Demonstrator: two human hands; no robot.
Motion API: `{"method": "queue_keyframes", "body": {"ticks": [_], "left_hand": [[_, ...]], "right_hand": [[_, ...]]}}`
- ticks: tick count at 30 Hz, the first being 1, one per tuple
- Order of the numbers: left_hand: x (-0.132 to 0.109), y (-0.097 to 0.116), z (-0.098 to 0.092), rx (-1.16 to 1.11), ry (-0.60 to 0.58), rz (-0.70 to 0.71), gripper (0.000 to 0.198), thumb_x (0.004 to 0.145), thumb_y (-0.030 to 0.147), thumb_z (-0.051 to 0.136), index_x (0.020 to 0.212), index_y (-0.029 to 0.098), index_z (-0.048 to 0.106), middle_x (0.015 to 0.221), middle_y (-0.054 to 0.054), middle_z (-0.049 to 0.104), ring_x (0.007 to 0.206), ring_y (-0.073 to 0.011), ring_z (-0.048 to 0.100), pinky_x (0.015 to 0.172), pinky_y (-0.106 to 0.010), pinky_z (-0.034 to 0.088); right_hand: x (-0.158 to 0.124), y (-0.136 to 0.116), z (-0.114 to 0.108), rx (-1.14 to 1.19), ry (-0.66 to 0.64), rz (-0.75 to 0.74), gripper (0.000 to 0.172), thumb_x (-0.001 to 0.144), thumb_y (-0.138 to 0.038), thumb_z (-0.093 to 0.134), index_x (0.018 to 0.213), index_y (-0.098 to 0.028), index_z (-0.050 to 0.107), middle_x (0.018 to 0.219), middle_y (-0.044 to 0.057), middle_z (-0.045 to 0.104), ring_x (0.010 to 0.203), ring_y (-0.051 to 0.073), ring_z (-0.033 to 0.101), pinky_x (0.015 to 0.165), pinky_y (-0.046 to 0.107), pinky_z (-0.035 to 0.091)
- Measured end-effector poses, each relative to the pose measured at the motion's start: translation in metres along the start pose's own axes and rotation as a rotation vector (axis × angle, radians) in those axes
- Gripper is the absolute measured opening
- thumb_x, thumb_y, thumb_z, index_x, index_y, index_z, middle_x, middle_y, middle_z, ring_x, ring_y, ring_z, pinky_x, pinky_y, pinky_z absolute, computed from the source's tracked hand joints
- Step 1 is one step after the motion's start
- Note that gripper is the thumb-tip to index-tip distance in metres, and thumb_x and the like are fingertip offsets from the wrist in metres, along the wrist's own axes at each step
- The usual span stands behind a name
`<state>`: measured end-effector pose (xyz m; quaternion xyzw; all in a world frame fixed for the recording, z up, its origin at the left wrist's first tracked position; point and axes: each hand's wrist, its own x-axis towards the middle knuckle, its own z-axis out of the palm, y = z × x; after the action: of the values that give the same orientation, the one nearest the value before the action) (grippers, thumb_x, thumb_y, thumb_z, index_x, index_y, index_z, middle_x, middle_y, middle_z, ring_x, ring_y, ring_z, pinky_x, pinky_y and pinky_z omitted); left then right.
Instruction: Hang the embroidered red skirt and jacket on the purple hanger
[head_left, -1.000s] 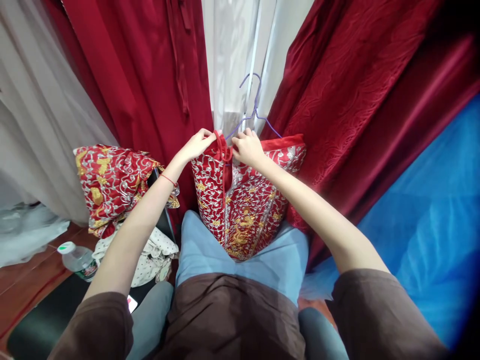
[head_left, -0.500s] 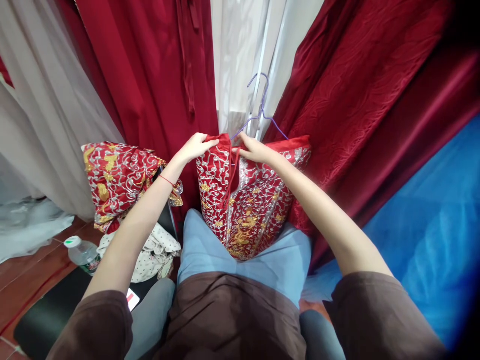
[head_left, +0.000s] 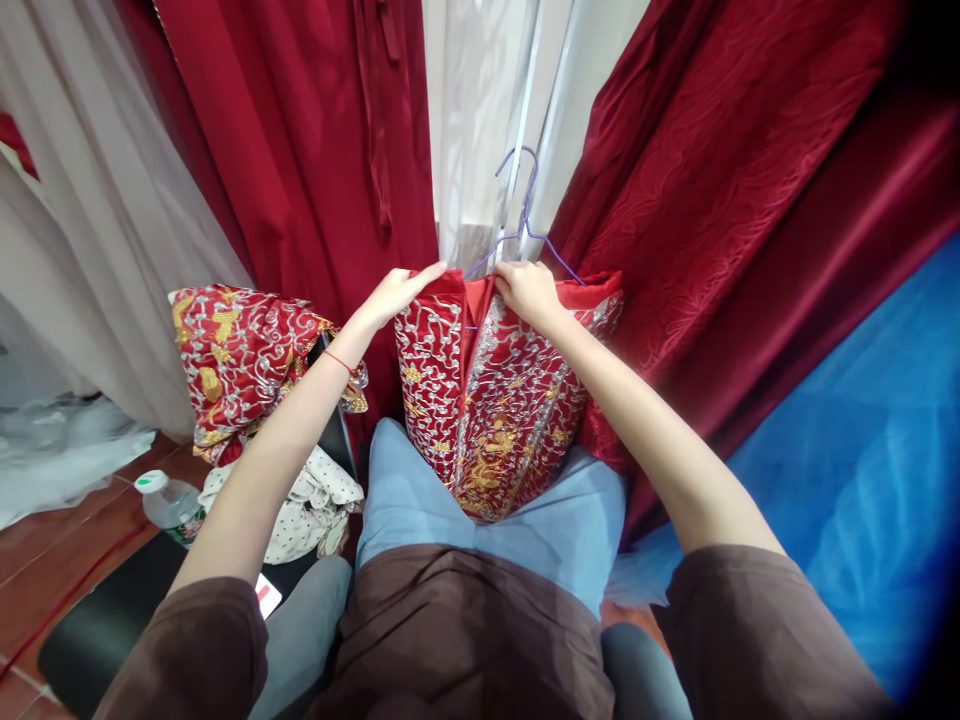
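Observation:
A red garment with silver and gold embroidery rests against my lap, its plain red top band uppermost. My left hand grips the band near its left end, thumb stretched along the top edge and the other fingers partly hidden behind the cloth. On the other side of the front opening, my right hand is closed over the band, knuckles up. A purple wire hanger sticks up out of the garment, its hook above the band. Between my hands the band's two edges stand slightly apart, showing the red inside.
Another red embroidered piece lies to the left above a dotted white cloth. A bottle with a white cap and a phone-like white thing are on or by a black seat. Dark red curtain-like fabric hangs ahead; blue tulle spreads right.
My right hand has shifted right and closed over the band's edge. The thin red ties that hung at the opening no longer show. My left thumb now reaches further along the band.

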<state>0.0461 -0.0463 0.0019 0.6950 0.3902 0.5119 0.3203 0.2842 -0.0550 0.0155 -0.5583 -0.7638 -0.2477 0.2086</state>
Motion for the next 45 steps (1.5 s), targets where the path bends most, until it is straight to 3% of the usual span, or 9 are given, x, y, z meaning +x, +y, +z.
{"method": "queue_keyframes", "body": {"ticks": [5,9,12,17,25,31,37,41,45], "left_hand": [[0.006,-0.010,0.002,0.153,0.059,0.188,0.045,0.093,0.049,0.056,0.061,0.017,0.055,0.053,0.003,0.046,0.060,-0.0132,0.047,0.061,-0.026,0.034],[0.014,-0.022,0.003,0.200,0.296,0.227,0.054,0.096,0.051,0.052,0.054,0.020,0.037,0.050,0.005,0.030,0.054,-0.0113,0.034,0.059,-0.027,0.028],[0.015,-0.025,0.007,0.146,0.241,0.237,0.056,0.094,0.058,0.053,0.055,0.021,0.037,0.051,0.005,0.029,0.053,-0.0110,0.032,0.058,-0.028,0.028],[0.005,-0.018,0.011,0.031,0.108,0.260,0.052,0.092,0.063,0.053,0.065,0.019,0.053,0.055,0.003,0.041,0.057,-0.0123,0.040,0.058,-0.026,0.032],[-0.004,-0.022,0.014,0.110,0.120,0.340,0.043,0.095,0.054,0.049,0.078,0.017,0.062,0.067,0.000,0.058,0.065,-0.0141,0.050,0.066,-0.025,0.039],[-0.006,-0.025,0.023,0.237,0.154,0.347,0.031,0.097,0.041,0.046,0.084,0.017,0.062,0.069,0.000,0.060,0.064,-0.0136,0.053,0.067,-0.024,0.037],[-0.012,-0.029,0.024,0.273,0.175,0.379,0.028,0.098,0.037,0.046,0.087,0.018,0.063,0.073,-0.001,0.064,0.065,-0.0147,0.057,0.066,-0.024,0.037],[-0.009,-0.033,0.026,0.261,0.174,0.372,0.022,0.097,0.030,0.047,0.091,0.019,0.065,0.080,-0.005,0.070,0.069,-0.0177,0.062,0.068,-0.026,0.040],[-0.013,-0.029,0.029,0.309,0.188,0.354,0.024,0.098,0.031,0.046,0.089,0.020,0.065,0.075,-0.004,0.068,0.066,-0.0177,0.061,0.066,-0.026,0.037]], "right_hand": [[0.009,-0.008,0.006,-0.002,0.015,0.082,0.035,0.097,-0.018,0.036,0.106,-0.015,0.069,0.107,0.016,0.073,0.096,0.029,0.064,0.081,0.038,0.036],[0.007,-0.005,-0.002,0.017,0.115,-0.060,0.036,0.097,-0.022,0.036,0.106,-0.017,0.070,0.105,0.015,0.070,0.099,0.029,0.060,0.083,0.039,0.038],[0.006,-0.005,-0.019,0.080,0.140,-0.162,0.033,0.096,-0.025,0.041,0.101,-0.018,0.073,0.102,0.013,0.067,0.099,0.027,0.058,0.083,0.039,0.039],[0.015,-0.027,-0.036,0.261,-0.007,-0.092,0.026,0.092,-0.026,0.052,0.096,-0.014,0.075,0.085,0.010,0.067,0.087,0.023,0.061,0.078,0.036,0.044],[0.021,-0.051,-0.029,0.459,-0.290,0.096,0.010,0.078,-0.022,0.073,0.072,-0.013,0.071,0.064,0.003,0.061,0.068,0.017,0.059,0.071,0.032,0.047],[0.035,-0.043,-0.078,0.731,-0.368,0.251,0.020,0.083,-0.017,0.062,0.063,-0.018,0.060,0.055,0.002,0.055,0.055,0.015,0.053,0.061,0.033,0.048],[0.046,-0.059,-0.119,0.688,-0.594,0.374,0.016,0.081,-0.018,0.066,0.066,-0.018,0.059,0.048,-0.007,0.033,0.046,0.010,0.039,0.052,0.030,0.045],[0.072,-0.057,-0.124,0.917,-0.350,0.177,0.013,0.086,-0.023,0.059,0.074,-0.018,0.059,0.051,-0.005,0.038,0.049,0.011,0.045,0.055,0.028,0.048],[0.105,-0.055,-0.088,1.040,-0.081,0.217,0.013,0.096,-0.023,0.047,0.088,-0.018,0.057,0.067,0.000,0.058,0.064,0.012,0.063,0.071,0.027,0.054]]}}
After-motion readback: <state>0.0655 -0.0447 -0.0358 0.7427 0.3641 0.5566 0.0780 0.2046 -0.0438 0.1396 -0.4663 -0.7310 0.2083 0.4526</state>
